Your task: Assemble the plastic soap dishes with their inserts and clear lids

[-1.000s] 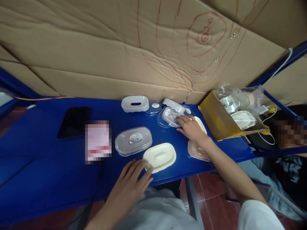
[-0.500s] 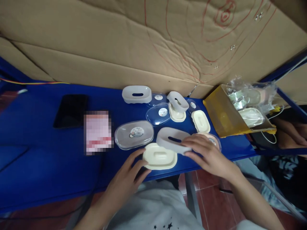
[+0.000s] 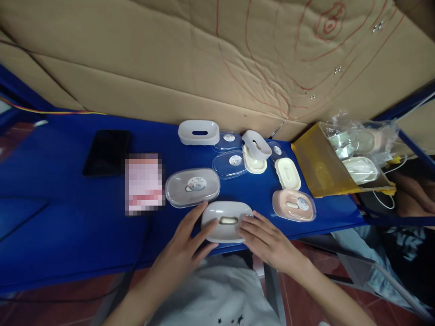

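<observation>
Shifted leftward and down since the earlier frame, the slotted grey soap dish (image 3: pixel 227 233) now sits level between the hands, over a cream tray (image 3: pixel 229 220) glimpsed through its slot. Its long axis runs from one hand to the other, so neither is clearly nearer: the left hand (image 3: pixel 185 242) touches the left end, fingers and thumb spread, one fingertip by the slot; the right hand (image 3: pixel 272 244) lays its fingers, fairly close together, over the right end, and whether they pinch the rim I cannot tell. Just beyond the left fingertips is a lidded grey soap dish (image 3: pixel 195 185); ahead and to the right of the right hand lies a lidded pink one (image 3: pixel 282 210), with a cream insert (image 3: pixel 288 174) behind it. Farther ahead of both hands are clear lids (image 3: pixel 226 170) and two more slotted dishes (image 3: pixel 199 138), all on the blue table (image 3: pixel 68 226).
</observation>
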Action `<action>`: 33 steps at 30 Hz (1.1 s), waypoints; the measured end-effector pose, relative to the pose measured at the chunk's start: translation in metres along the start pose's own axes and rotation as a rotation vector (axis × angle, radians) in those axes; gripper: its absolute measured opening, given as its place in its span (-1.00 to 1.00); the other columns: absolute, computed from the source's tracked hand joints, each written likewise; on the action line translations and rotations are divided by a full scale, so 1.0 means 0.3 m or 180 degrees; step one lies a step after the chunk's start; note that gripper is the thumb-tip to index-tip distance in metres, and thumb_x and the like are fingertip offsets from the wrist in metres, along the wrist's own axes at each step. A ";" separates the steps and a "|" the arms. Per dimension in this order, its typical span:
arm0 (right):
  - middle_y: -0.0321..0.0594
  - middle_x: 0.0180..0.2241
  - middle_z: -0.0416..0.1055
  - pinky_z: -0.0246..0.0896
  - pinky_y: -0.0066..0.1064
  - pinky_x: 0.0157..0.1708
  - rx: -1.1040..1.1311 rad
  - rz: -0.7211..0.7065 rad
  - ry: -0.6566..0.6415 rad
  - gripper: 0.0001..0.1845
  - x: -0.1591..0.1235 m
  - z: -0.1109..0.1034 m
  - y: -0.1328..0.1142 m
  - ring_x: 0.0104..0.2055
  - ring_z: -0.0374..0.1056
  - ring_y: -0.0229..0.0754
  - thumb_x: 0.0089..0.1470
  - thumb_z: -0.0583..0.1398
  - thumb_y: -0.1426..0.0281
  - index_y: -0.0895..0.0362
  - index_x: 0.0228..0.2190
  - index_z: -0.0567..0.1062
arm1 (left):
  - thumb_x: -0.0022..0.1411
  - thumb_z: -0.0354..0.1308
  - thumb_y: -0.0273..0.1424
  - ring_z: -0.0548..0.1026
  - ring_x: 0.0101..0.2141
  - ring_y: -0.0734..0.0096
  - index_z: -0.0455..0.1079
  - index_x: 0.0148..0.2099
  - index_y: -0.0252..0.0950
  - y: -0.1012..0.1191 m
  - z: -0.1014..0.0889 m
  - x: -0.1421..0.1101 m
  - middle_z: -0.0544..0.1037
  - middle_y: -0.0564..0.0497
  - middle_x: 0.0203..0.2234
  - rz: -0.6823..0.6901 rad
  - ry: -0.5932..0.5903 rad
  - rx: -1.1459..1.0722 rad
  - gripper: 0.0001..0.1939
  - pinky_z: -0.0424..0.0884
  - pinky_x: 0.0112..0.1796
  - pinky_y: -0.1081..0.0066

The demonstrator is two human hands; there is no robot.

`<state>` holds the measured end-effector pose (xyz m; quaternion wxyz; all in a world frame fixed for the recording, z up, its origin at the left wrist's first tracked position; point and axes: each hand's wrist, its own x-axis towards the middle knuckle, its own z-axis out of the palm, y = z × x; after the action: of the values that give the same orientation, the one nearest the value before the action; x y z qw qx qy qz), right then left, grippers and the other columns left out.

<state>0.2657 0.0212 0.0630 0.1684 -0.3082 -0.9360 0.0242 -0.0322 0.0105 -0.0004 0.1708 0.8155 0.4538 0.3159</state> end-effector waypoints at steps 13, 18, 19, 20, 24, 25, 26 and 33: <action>-0.09 0.06 0.69 0.48 -0.04 0.28 -0.0101 0.0005 0.0067 -0.58 -0.031 0.045 0.007 0.18 0.59 -0.02 0.51 0.18 0.14 0.15 0.14 0.61 | 0.63 0.05 -0.28 0.40 0.41 -0.01 0.04 0.62 -0.11 0.022 -0.010 0.021 0.12 -0.17 0.58 0.0386 -0.0073 0.0645 -0.37 0.53 0.29 0.10; -0.09 0.27 0.56 0.31 0.03 0.40 -0.0131 0.0446 0.0095 -0.53 0.096 -0.029 0.140 0.37 0.43 -0.03 0.55 0.07 0.38 0.03 0.37 0.42 | 0.60 0.13 -0.22 0.39 0.41 -0.09 0.21 0.53 -0.23 0.028 -0.014 0.021 0.14 -0.29 0.56 0.0395 0.0067 0.0704 -0.42 0.55 0.27 0.03; -0.05 0.36 0.46 0.25 0.07 0.44 -0.0228 0.0652 0.0034 -0.46 0.139 -0.039 0.179 0.45 0.35 0.00 0.53 0.06 0.43 0.01 0.43 0.34 | 0.58 0.14 -0.25 0.39 0.42 -0.09 0.23 0.51 -0.23 0.029 -0.017 0.021 0.16 -0.29 0.55 0.0384 0.0047 0.0639 -0.44 0.54 0.27 0.02; -0.02 0.45 0.32 0.16 0.13 0.48 -0.0307 0.0823 -0.0081 -0.39 0.184 -0.045 0.220 0.52 0.22 0.04 0.51 0.07 0.45 0.01 0.49 0.25 | 0.57 0.15 -0.28 0.38 0.42 -0.08 0.26 0.48 -0.22 0.031 -0.020 0.022 0.18 -0.27 0.54 0.0362 0.0029 0.0549 -0.47 0.54 0.27 0.01; 0.02 0.62 -0.15 -0.19 0.30 0.56 -0.0117 0.0901 -0.0729 -0.08 0.361 -0.030 0.390 0.66 -0.26 0.19 0.39 0.29 0.33 0.02 0.57 0.01 | 0.51 0.15 -0.38 0.39 0.41 0.00 0.31 0.41 -0.15 0.035 -0.035 0.027 0.26 -0.18 0.50 0.0214 -0.0056 0.0178 -0.52 0.54 0.28 0.03; 0.04 0.62 -0.17 -0.24 0.32 0.56 0.0007 0.0864 -0.0879 -0.01 0.397 -0.021 0.430 0.66 -0.30 0.21 0.34 0.35 0.29 0.03 0.57 -0.01 | 0.50 0.16 -0.38 0.40 0.41 0.01 0.30 0.41 -0.14 0.034 -0.037 0.029 0.27 -0.16 0.50 0.0166 -0.0076 0.0110 -0.51 0.54 0.28 0.04; 0.06 0.61 -0.14 -0.26 0.33 0.56 0.0121 0.0837 -0.1003 0.04 0.427 -0.014 0.466 0.66 -0.28 0.24 0.30 0.39 0.26 0.02 0.57 0.00 | 0.50 0.17 -0.38 0.42 0.39 0.02 0.29 0.42 -0.13 0.033 -0.038 0.030 0.28 -0.16 0.49 0.0115 -0.0089 0.0049 -0.50 0.54 0.28 0.05; 0.09 0.39 0.35 0.19 0.22 0.42 0.0358 0.0869 -0.0678 -0.06 0.421 -0.083 0.502 0.43 0.29 0.26 0.20 0.47 0.09 0.00 0.45 0.27 | 0.53 0.20 -0.25 0.46 0.36 0.06 0.08 0.55 -0.07 0.012 -0.021 0.028 0.37 -0.16 0.43 -0.0329 -0.0054 -0.0285 -0.33 0.53 0.29 0.04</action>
<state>0.2644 0.2156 0.1019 0.0804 -0.4182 -0.8952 0.1316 -0.0309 0.0158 0.0092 0.2270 0.7852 0.4793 0.3197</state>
